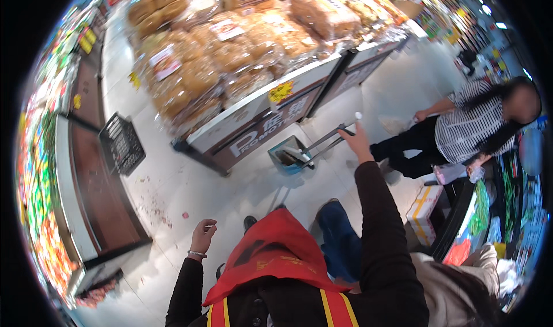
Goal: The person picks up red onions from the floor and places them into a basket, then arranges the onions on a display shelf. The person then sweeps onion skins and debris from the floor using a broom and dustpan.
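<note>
My right hand (357, 142) is closed around the upper ends of the long handles of a teal dustpan (285, 153) and a broom, right of the bread stand. The pan sits low, close to the foot of the stand, with dark broom bristles lying in its mouth. My left hand (203, 237), with a bracelet at the wrist, is held over the floor at the lower left, its fingers curled loosely and nothing in them. Reddish-brown crumbs (159, 212) and a small pink round thing (185, 215) lie on the pale tiles to the left.
A stand (259, 115) piled with wrapped bread loaves fills the top. A black plastic basket (123, 144) leans by the left shelf base (97, 184). A person in a striped top (468, 124) stands at the right; another is close behind at lower right, near a white box (425, 210).
</note>
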Motion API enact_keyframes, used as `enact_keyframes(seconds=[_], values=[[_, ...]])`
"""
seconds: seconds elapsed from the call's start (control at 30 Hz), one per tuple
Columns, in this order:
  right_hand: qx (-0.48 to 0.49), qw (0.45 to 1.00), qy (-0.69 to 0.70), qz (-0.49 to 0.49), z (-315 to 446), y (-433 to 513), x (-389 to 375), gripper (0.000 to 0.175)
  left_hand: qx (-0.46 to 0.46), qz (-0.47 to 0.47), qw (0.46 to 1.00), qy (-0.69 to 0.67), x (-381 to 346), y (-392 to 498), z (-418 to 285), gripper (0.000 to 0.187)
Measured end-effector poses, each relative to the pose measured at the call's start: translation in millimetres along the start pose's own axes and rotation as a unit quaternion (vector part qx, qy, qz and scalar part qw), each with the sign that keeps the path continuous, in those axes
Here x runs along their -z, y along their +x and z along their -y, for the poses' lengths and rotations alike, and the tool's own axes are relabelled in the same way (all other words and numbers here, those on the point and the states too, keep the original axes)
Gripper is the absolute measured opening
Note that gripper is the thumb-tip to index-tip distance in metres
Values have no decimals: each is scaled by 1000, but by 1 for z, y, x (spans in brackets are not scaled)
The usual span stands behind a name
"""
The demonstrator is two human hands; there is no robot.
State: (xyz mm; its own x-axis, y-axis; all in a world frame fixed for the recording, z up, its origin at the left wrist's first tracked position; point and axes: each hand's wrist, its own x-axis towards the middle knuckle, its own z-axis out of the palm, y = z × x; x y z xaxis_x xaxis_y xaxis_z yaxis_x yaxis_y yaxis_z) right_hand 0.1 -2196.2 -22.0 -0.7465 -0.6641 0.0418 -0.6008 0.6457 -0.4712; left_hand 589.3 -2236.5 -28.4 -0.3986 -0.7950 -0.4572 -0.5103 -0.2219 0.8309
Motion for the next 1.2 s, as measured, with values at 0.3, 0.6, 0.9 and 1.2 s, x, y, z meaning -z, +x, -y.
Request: enact_keyframes(seconds=[0.3, 0.6, 0.9, 1.2], values=[[25, 952, 67, 299, 40, 34, -7, 42, -47, 322, 945, -15, -154, 200, -117, 26], [-240, 894, 355, -132, 50, -20, -50, 39, 308, 527, 777, -152, -290, 284, -242, 35], [-277, 900, 306, -141, 91, -129, -54, 19, -160, 652, 605, 429, -275, 299, -254, 39], [-403, 109, 851, -317, 159, -187, -19, 19, -455, 677, 276, 508, -281, 222, -294, 49]])
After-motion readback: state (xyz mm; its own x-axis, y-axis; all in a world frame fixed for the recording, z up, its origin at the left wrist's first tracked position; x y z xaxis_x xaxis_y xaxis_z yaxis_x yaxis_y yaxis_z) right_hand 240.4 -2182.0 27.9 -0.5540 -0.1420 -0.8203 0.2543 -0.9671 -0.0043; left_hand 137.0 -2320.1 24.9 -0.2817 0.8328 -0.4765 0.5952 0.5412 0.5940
